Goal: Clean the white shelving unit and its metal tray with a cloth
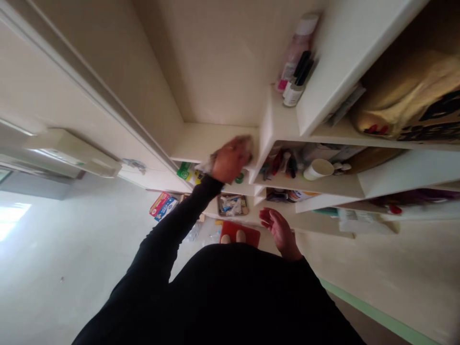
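My left hand (230, 160) reaches forward over a bare white shelf (192, 139), smeared by motion. Its fingers are pressed round what looks like a crumpled whitish cloth (206, 166), whose edge pokes out beside the hand; most of it is hidden. Lower and to the right, my right hand (282, 234) hangs in the air in front of the shelves with fingers apart and nothing in it.
A pink bottle (293, 60) and small black-capped bottles (295, 88) stand on the upper right ledge. Right compartments hold a white cup (318, 169) and a golden bag (406, 96). Below are a tray of small items (233, 205), boxes (163, 206) and a red stool (249, 234) under my feet.
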